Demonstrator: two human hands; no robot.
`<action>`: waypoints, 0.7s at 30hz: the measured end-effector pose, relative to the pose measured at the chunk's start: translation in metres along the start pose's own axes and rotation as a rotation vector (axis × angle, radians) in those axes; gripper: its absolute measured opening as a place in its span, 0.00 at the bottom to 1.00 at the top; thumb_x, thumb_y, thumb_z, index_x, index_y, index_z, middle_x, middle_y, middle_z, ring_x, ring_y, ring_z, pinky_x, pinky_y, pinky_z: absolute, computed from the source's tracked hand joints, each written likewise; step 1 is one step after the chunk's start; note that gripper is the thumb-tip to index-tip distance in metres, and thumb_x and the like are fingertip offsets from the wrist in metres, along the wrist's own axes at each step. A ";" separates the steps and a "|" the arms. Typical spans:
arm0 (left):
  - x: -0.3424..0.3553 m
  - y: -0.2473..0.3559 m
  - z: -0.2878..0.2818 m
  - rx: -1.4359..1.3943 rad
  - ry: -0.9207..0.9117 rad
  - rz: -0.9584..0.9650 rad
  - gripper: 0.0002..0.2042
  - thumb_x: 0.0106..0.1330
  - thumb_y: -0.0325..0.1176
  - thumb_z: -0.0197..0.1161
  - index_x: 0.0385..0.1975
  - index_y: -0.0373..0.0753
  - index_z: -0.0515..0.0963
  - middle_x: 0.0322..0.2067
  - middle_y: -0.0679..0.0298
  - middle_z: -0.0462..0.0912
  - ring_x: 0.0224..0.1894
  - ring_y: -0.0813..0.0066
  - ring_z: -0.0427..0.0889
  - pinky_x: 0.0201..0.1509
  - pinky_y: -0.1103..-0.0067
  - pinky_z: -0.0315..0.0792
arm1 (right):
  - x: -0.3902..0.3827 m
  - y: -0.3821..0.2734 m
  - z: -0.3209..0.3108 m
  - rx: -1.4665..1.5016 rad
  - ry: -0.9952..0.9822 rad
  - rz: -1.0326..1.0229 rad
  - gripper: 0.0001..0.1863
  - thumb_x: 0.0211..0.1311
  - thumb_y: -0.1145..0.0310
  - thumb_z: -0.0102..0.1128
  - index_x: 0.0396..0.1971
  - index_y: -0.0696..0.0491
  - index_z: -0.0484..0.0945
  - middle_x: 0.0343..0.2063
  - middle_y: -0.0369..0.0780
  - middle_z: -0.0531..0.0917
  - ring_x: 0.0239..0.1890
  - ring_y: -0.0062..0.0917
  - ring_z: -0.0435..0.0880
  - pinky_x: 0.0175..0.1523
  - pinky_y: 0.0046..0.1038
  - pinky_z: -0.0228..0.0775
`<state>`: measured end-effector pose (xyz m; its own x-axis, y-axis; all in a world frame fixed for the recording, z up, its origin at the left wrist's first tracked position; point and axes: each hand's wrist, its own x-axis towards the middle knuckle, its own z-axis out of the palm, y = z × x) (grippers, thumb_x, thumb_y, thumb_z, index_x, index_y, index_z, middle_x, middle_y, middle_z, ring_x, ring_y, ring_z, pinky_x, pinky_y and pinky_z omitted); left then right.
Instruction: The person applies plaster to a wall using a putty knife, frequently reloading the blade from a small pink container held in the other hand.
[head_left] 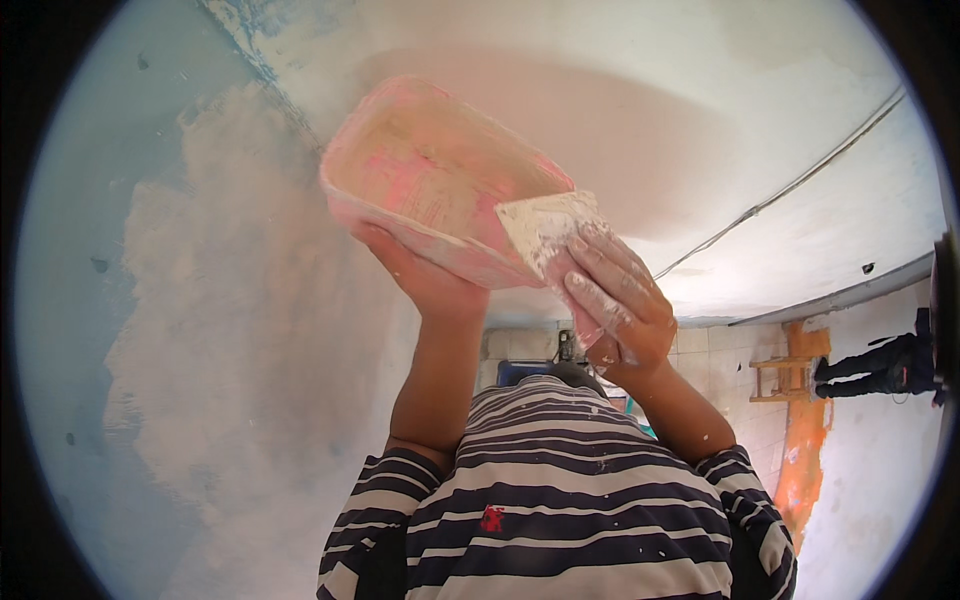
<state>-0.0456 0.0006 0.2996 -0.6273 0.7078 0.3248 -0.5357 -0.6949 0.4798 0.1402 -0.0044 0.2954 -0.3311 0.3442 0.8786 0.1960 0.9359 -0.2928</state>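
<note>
I count two hands, one tub and one blade raised against a plastered ceiling. My left hand (420, 275) is cupped under the pink, paste-smeared plastic tub (430, 180), fingers curled on its underside and the open side tilted toward the camera. My right hand (615, 300), dusted white, is closed around the handle of a flat, white-coated putty knife (545, 225), whose blade rests on the tub's right rim, touching it.

One person in a navy-and-white striped shirt (560, 500) fills the lower middle of the view, both forearms rising from it to the tub.

Overhead, the pale ceiling (700, 100) runs to the top edge; one thin dark cable (790, 185) crosses it toward the upper right. The rough grey-and-blue patched wall (200, 350) takes the whole left side, with open room between it and the left forearm. At the right edge, one dark-clothed figure (880, 365) stands beside a small wooden shelf (785, 380) and an orange streak of wall (805, 450), well apart from both hands. A tiled wall (715, 360) shows behind the right forearm.
</note>
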 end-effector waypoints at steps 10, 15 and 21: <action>-0.003 -0.006 0.025 -0.006 -0.036 -0.016 0.39 0.68 0.71 0.46 0.71 0.50 0.61 0.67 0.62 0.66 0.69 0.59 0.66 0.70 0.58 0.66 | -0.024 0.045 -0.086 -0.190 -0.039 0.090 0.13 0.57 0.73 0.66 0.43 0.54 0.83 0.45 0.47 0.87 0.53 0.46 0.85 0.58 0.46 0.78; -0.017 -0.029 0.048 0.148 -0.003 0.044 0.40 0.68 0.72 0.44 0.71 0.49 0.61 0.67 0.63 0.66 0.69 0.59 0.65 0.69 0.59 0.67 | 0.005 0.033 -0.084 -0.081 0.111 -0.083 0.12 0.63 0.71 0.64 0.45 0.58 0.81 0.45 0.52 0.85 0.51 0.51 0.84 0.55 0.48 0.78; -0.017 -0.035 0.062 0.034 0.000 0.012 0.40 0.68 0.72 0.43 0.70 0.48 0.60 0.67 0.63 0.65 0.69 0.60 0.65 0.69 0.59 0.67 | -0.034 0.046 -0.085 -0.045 -0.001 -0.039 0.11 0.65 0.72 0.63 0.44 0.60 0.80 0.44 0.54 0.85 0.50 0.48 0.85 0.55 0.44 0.78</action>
<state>0.0192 0.0209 0.3281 -0.6335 0.6993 0.3311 -0.5081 -0.6988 0.5035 0.2384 0.0205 0.2843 -0.3400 0.3072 0.8888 0.2244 0.9443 -0.2406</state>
